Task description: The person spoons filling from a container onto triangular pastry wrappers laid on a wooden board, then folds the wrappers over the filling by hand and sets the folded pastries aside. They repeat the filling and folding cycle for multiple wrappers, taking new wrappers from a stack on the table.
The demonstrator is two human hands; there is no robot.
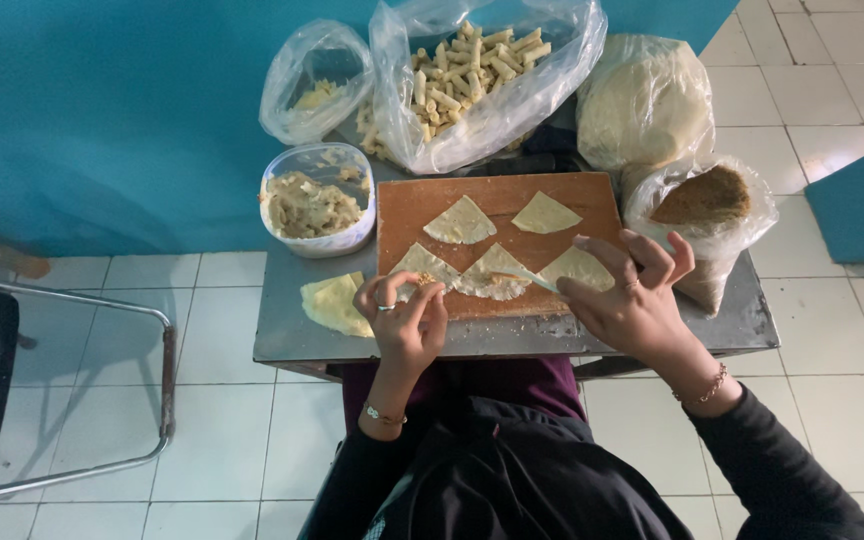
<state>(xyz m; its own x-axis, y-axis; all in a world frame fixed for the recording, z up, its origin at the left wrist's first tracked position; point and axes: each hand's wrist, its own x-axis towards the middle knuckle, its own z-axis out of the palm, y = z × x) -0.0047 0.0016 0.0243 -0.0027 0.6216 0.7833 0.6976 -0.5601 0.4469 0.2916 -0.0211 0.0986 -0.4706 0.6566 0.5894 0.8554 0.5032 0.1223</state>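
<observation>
A wooden cutting board (422, 205) lies on a small grey table (297, 335), with several triangular pastry wrappers on it. My left hand (407, 315) rests on the front-left wrapper (424, 262), fingers curled over its near edge where some filling shows. My right hand (632, 300) holds a thin utensil (527, 277) whose tip reaches the middle front wrapper (492, 272). Its fingers hover over the front-right wrapper (577, 265). Two more wrappers (460, 222) (546, 213) lie further back.
A plastic tub of filling (314, 200) stands left of the board, beside a stack of wrappers (334, 303). Behind are a bag of rolled pieces (472, 70), a small bag (314, 85), a bag of wrappers (644, 100) and a bag of brown crumbs (707, 200). A metal chair (12, 380) stands left.
</observation>
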